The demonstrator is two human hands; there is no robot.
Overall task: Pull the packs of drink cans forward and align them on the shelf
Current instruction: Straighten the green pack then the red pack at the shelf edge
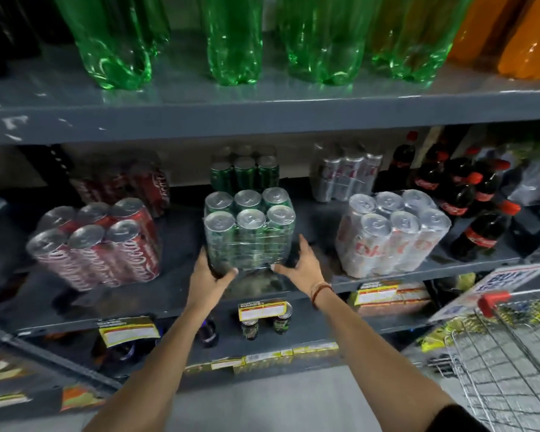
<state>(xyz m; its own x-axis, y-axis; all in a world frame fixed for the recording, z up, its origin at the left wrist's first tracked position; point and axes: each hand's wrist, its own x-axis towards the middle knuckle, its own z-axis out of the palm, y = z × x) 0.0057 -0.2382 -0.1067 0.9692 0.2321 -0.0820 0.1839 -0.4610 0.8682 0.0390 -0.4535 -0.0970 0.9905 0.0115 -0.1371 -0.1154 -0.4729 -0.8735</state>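
- While both arms are reaching in, the left hand (207,273) is cupping the lower left corner of the green can six-pack (249,228), fingers wrapping under its base.
- The right hand (303,264) is pressing its spread fingers against the pack's lower right side.
- That shrink-wrapped pack is sitting mid-shelf, on the grey middle shelf (181,294), between the red cola six-pack (94,244) and the silver diet cola six-pack (392,232).
- A second green pack (245,168) is standing behind it, deeper in.
- A wire shopping cart (508,363) is standing at the right.
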